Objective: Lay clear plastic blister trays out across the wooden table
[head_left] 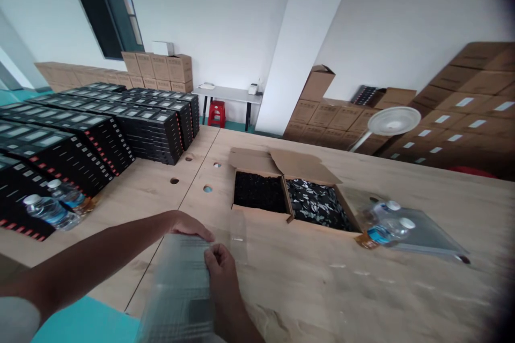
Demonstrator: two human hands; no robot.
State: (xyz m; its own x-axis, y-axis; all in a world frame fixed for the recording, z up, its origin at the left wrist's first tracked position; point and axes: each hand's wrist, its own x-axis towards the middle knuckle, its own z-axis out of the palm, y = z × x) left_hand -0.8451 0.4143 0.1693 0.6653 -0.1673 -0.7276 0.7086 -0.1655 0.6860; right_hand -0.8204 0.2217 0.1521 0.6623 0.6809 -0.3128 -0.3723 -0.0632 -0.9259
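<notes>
Gripping a clear, blurred plastic sleeve (181, 289), left hand (188, 224) and right hand (220, 260) fingers pinch its top edge.

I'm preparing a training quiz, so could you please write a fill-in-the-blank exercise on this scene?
1. The left hand and right hand together grip a clear plastic pack at the ____ table.
2. The open cardboard box has ____ compartments.
3. The stool under the far white table is ____.
Missing words: wooden; two; red.
</notes>
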